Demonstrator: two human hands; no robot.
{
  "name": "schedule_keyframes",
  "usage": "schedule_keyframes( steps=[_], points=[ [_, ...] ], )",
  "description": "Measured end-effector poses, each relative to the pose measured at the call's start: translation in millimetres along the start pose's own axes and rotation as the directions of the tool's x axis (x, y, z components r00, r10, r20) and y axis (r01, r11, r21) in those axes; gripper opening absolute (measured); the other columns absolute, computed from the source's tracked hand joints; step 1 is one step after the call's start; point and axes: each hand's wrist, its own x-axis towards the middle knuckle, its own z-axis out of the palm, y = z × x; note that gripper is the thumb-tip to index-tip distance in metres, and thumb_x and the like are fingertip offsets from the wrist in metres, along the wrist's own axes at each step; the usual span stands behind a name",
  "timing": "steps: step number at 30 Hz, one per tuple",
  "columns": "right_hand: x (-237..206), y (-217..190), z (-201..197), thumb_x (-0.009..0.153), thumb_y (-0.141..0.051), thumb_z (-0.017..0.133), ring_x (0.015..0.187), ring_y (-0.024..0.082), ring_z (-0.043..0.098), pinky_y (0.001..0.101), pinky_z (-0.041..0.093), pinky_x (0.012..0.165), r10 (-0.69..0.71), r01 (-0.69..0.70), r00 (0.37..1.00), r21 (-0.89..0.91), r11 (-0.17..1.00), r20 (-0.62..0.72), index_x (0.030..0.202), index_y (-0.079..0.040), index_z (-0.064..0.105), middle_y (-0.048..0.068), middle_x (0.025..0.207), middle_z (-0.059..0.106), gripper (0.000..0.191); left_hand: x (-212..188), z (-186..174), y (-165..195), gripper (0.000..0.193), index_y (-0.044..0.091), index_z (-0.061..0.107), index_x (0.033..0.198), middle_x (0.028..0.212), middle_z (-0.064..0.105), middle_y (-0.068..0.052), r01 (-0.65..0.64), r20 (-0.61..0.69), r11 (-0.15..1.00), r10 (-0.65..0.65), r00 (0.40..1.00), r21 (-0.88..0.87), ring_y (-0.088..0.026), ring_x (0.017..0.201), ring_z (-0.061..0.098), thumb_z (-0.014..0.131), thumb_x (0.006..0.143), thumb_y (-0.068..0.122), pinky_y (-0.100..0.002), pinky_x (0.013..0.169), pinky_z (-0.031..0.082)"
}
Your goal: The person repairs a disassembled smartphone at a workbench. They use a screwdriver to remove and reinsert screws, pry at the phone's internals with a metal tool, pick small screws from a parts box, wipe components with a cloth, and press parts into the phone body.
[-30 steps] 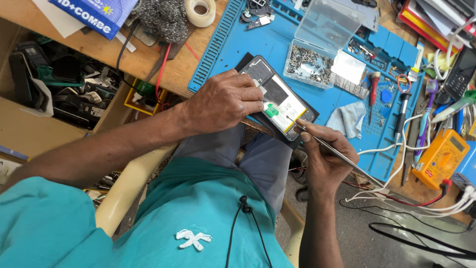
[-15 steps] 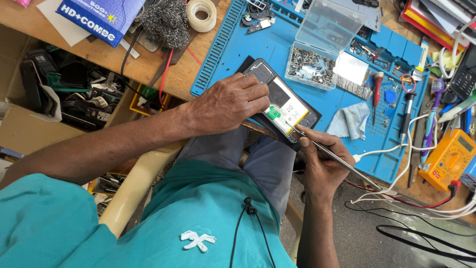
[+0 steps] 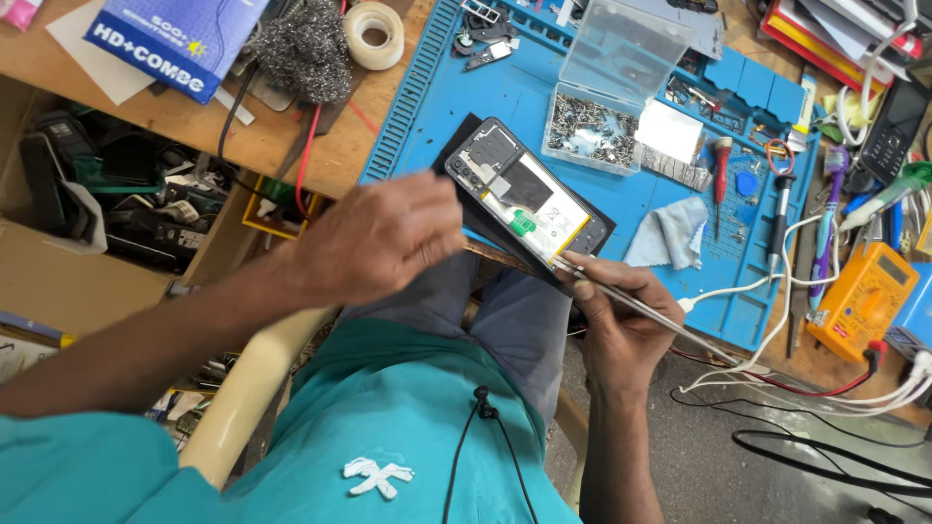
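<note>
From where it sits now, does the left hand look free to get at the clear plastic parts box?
Probably yes. The left hand rests by the opened phone, and the clear parts box stands just beyond it on the blue mat, lid up, with only the phone between.

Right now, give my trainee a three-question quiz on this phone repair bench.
1. True or false: the right hand holds thin metal tweezers to the lower end of the opened black phone.
2. Which lies on the blue silicone work mat? A) clear plastic box of small metal parts B) yellow multimeter C) roll of tape
3. Fill in: the left hand rests at the phone's ___ edge in the picture.

Key: 1 true; 2 A; 3 left.
</note>
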Motion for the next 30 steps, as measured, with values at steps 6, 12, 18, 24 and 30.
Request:
schedule_keyframes(
  steps=[6,12,18,24,30],
  points=[
    [-4.0,-13.7,15.1,0.088,0.010,0.075,0.109,0.027,0.074,0.0368,0.061,0.097,0.012,0.047,0.942,-0.168,0.985,0.335,0.105,0.004,0.069,0.023,0.118,0.073,0.018,-26.8,35.7,18.4,0.019,0.000,0.064,0.112,0.092,0.071,-0.004,0.370,0.213,0.580,-0.323,0.922,-0.726,-0.010,0.087,0.067,0.063,0.099,0.014,-0.029,0.077,0.056],
    [-10.8,-35.9,24.8,0.081,0.011,0.078,0.094,0.025,0.079,0.0326,0.063,0.087,0.015,0.110,0.924,-0.303,0.947,0.382,0.094,0.002,0.074,0.019,0.100,0.079,0.016,-46.9,47.1,6.5,0.021,0.003,0.066,0.090,0.074,0.063,0.002,0.523,0.305,0.520,-0.449,0.840,-0.675,-0.005,0.069,0.060,0.065,0.100,0.021,-0.027,0.062,0.050],
    [11.3,-36.1,21.9,0.095,0.005,0.076,0.107,0.022,0.076,0.0342,0.062,0.099,-0.078,0.153,0.982,-0.487,0.860,0.171,0.109,0.003,0.074,0.016,0.114,0.077,0.015,-60.6,12.0,-2.1,0.027,0.002,0.059,0.091,0.082,0.055,-0.006,0.481,-0.061,0.874,-0.485,0.873,-0.068,-0.025,0.078,0.054,0.066,0.100,0.026,-0.041,0.073,0.047],
    [31.3,-12.2,37.3,0.093,0.002,0.078,0.096,0.015,0.075,0.0257,0.060,0.085,-0.015,0.158,0.971,-0.595,0.788,0.238,0.106,0.001,0.077,0.011,0.107,0.079,0.014,-33.7,9.4,-7.8,0.052,0.004,0.055,0.145,0.152,0.051,-0.014,0.187,-0.165,0.939,-0.143,0.976,0.289,-0.034,0.142,0.046,0.067,0.097,0.021,-0.050,0.117,0.038],
    [39.6,-10.2,40.3,0.094,0.000,0.078,0.093,0.010,0.073,0.0248,0.060,0.084,0.051,0.076,0.978,-0.576,0.814,0.202,0.109,0.000,0.077,0.011,0.106,0.079,0.015,-15.8,23.7,-21.2,0.058,0.002,0.048,0.152,0.161,0.044,-0.013,0.200,-0.070,0.932,-0.188,0.980,0.301,-0.031,0.149,0.039,0.063,0.101,0.026,-0.051,0.121,0.031]
  ],
)
